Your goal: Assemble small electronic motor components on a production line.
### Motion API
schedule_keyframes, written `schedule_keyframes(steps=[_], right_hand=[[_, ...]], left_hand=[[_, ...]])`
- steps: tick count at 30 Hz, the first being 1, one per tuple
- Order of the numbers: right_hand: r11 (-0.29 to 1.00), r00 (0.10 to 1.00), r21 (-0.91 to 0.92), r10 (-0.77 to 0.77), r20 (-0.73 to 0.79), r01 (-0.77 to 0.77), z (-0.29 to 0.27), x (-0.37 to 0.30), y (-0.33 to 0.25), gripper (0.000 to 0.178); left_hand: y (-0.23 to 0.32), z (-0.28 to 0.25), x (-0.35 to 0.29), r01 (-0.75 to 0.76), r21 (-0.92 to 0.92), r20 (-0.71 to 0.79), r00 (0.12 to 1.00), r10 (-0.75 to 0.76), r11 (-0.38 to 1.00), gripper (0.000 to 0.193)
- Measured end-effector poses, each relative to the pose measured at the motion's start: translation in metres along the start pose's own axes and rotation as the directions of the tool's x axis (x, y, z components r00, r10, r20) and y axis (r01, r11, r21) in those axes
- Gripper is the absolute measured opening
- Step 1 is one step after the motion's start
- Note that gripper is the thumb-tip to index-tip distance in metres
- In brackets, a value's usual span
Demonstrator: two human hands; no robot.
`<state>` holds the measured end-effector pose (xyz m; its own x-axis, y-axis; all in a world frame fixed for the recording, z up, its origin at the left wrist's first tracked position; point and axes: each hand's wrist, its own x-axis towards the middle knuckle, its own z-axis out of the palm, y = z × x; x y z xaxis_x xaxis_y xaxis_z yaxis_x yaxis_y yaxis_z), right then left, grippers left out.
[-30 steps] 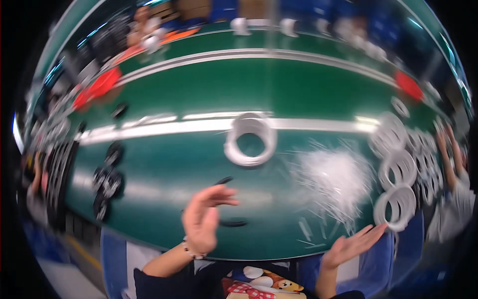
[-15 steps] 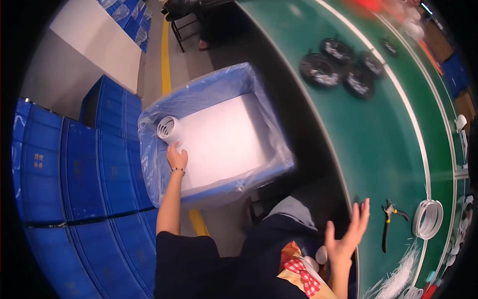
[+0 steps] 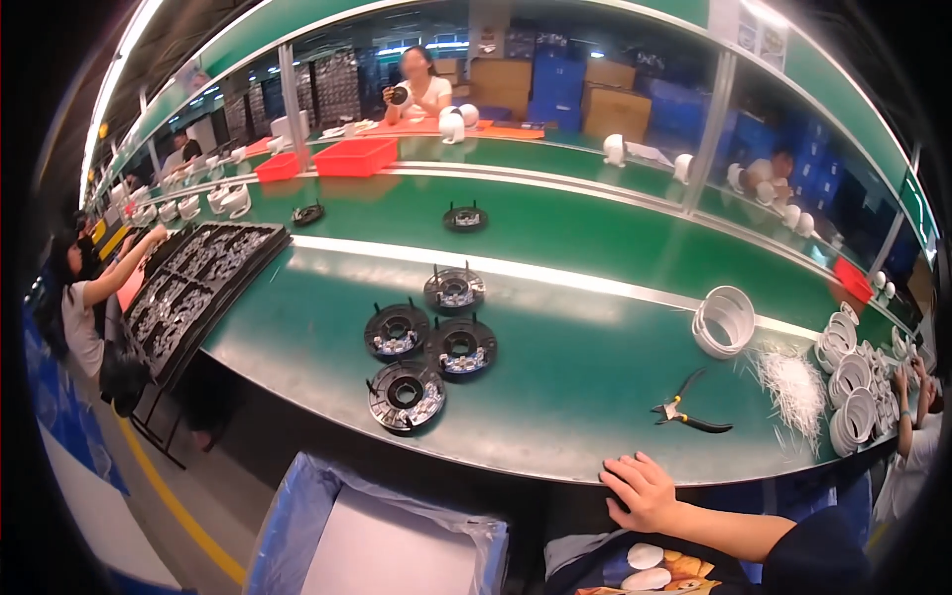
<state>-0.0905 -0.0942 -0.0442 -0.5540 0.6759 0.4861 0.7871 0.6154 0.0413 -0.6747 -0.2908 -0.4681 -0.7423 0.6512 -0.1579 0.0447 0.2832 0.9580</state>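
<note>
R hand [image 3: 643,493] is empty, fingers loosely spread by the green table [image 3: 555,407] edge; L hand's out of frame, so can't tell. Cutters [image 3: 672,409] lie on the tabletop near R, prob light-ish, stiff, not fragile; grab 'em by the handles [image 3: 710,426] imo. Blue bin [image 3: 270,535] below: clear liner [image 3: 486,545], white sheet [image 3: 397,540] inside. Black trays [image 3: 248,288] far L = lots of small parts [image 3: 188,302].

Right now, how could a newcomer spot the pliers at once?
Find the green workbench, then the right hand at its near edge. Just beyond that hand, left of the heap of thin white strips, lie the pliers. Their spread, yellow-and-black handles set them apart from nearby white rings.
</note>
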Motion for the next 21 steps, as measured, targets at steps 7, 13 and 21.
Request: schedule_keyframes(steps=[7, 13, 21], right_hand=[[1.000, 1.000, 0.005, 0.002, -0.030, -0.002, 0.005, 0.007, -0.015, 0.046], [0.997, 0.999, 0.073, -0.004, -0.032, 0.006, 0.009, 0.012, -0.007, 0.043], [0.972, 0.998, 0.233, 0.022, -0.058, -0.008, 0.001, 0.001, 0.000, 0.047]], left_hand=[[0.015, 0.034, -0.045, -0.088, 0.533, 0.217, 0.976, -0.035, 0.841, 0.028], [0.053, 0.014, -0.094, -0.244, 0.889, 0.330, 0.928, -0.171, 0.387, 0.031], [0.128, 0.044, -0.117, 0.033, 0.820, -0.010, 0.999, -0.043, 0.572, 0.046]])
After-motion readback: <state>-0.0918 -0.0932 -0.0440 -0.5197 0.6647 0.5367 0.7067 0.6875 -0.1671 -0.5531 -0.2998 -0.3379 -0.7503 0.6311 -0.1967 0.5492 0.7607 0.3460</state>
